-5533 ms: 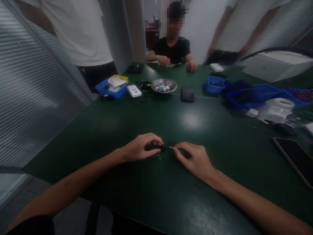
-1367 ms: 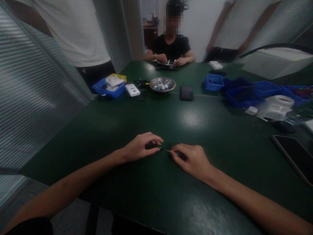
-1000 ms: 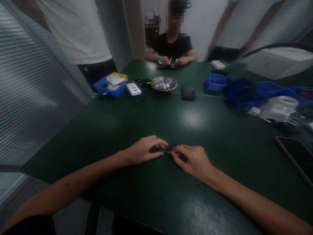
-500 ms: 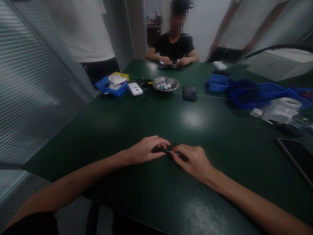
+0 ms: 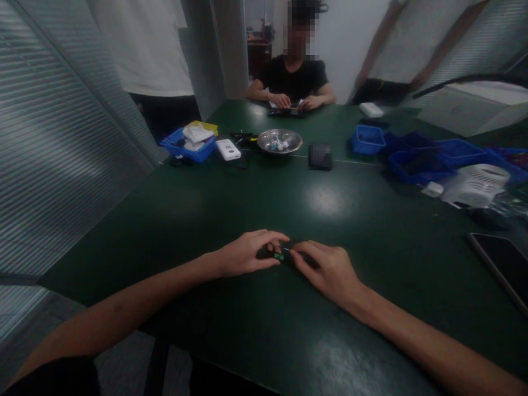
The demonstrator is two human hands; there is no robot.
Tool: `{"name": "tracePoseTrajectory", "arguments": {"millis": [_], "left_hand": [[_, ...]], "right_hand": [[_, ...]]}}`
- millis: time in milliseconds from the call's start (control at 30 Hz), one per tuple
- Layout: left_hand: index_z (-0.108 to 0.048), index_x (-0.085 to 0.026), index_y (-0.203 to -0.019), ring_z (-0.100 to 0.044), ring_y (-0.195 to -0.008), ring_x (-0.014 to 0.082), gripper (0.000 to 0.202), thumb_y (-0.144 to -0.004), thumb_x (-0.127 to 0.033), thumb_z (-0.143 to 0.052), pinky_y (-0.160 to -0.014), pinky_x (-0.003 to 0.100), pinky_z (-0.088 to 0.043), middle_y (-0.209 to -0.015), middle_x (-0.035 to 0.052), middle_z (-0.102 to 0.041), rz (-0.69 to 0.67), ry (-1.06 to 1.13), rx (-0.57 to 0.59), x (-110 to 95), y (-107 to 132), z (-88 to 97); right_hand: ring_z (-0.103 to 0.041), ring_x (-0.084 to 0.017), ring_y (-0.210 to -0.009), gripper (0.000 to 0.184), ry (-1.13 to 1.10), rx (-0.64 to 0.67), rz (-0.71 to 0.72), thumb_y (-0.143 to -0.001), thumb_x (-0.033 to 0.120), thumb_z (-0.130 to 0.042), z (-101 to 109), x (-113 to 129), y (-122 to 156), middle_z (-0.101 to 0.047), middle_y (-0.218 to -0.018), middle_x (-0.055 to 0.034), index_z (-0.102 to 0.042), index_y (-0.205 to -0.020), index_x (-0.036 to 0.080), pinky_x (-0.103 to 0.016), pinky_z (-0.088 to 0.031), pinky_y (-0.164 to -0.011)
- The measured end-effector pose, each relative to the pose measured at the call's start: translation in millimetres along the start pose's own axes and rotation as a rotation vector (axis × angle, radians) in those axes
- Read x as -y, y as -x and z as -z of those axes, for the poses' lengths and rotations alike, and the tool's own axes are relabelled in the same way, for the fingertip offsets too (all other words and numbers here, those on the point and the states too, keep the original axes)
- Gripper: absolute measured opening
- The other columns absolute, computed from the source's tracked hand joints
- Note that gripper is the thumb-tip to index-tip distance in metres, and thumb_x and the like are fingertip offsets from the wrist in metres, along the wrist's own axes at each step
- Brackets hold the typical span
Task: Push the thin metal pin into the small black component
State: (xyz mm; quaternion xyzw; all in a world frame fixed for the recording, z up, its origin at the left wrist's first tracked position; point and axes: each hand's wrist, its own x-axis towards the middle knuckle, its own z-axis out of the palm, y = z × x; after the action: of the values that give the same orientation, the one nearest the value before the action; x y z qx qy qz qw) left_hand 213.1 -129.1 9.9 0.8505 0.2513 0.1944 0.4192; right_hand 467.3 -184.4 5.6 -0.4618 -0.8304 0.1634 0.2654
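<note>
My left hand (image 5: 251,254) rests low over the green table with its fingers curled and the thumb below. Between thumb and curled fingers sits a small green piece like a circuit board (image 5: 279,257). Just to the right, my right hand (image 5: 325,267) is closed in a pinch on a thin, light-tipped tool (image 5: 287,250). Its tip reaches toward the green piece; whether they touch I cannot tell. Most of the tool is hidden by the fingers.
Further back on the table (image 5: 256,198) stand a metal bowl (image 5: 289,149) with small parts, a white power bank (image 5: 228,149), a dark square object (image 5: 320,157) and blue bins (image 5: 368,140). A phone (image 5: 501,267) lies right. A person (image 5: 292,82) sits opposite; two others stand.
The green piece now shows between my left thumb and fingers, where a dark shape was before. My right fingertips have shifted slightly right. The standing person at left has moved a little.
</note>
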Motion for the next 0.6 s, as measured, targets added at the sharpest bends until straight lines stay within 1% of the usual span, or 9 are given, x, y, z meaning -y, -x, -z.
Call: {"name": "tracePoseTrajectory", "arguments": {"millis": [200, 400, 600], "left_hand": [[-0.051, -0.022, -0.145, -0.062, -0.101, 0.0206, 0.057, -0.092, -0.022, -0.072, -0.089, 0.035, -0.05, -0.107, 0.007, -0.065, 0.007, -0.02, -0.021, 1.6, 1.4, 2.8], [-0.05, -0.021, -0.146, -0.061, -0.102, 0.0213, 0.058, -0.092, -0.02, -0.07, -0.092, 0.036, -0.049, -0.108, 0.0075, -0.065, -0.002, -0.036, -0.014, -0.6, 4.3, 5.8], [-0.051, -0.022, -0.145, -0.061, -0.102, 0.0207, 0.058, -0.092, -0.021, -0.072, -0.091, 0.035, -0.049, -0.107, 0.0067, -0.064, -0.002, -0.035, -0.02, -0.7, 4.2, 4.0]], "right_hand": [[-0.061, -0.013, -0.058, 0.024, 0.017, 0.046, 0.047, -0.103, 0.031, -0.052, 3.5, 2.5, 2.7, -0.068, -0.074, -0.0012, -0.072, -0.095, 0.02, -0.024, -0.04, -0.056], [-0.061, -0.013, -0.058, 0.024, 0.017, 0.028, 0.014, -0.1, 0.031, -0.053, 5.3, 5.5, 2.6, -0.069, -0.074, -0.0014, -0.073, -0.093, 0.019, -0.025, -0.041, -0.056], [-0.061, -0.013, -0.057, 0.025, 0.041, 0.055, 0.012, -0.1, 0.032, -0.053, 5.6, 7.9, 1.8, -0.068, -0.073, -0.0016, -0.073, -0.092, 0.019, -0.025, -0.04, -0.055]]}}
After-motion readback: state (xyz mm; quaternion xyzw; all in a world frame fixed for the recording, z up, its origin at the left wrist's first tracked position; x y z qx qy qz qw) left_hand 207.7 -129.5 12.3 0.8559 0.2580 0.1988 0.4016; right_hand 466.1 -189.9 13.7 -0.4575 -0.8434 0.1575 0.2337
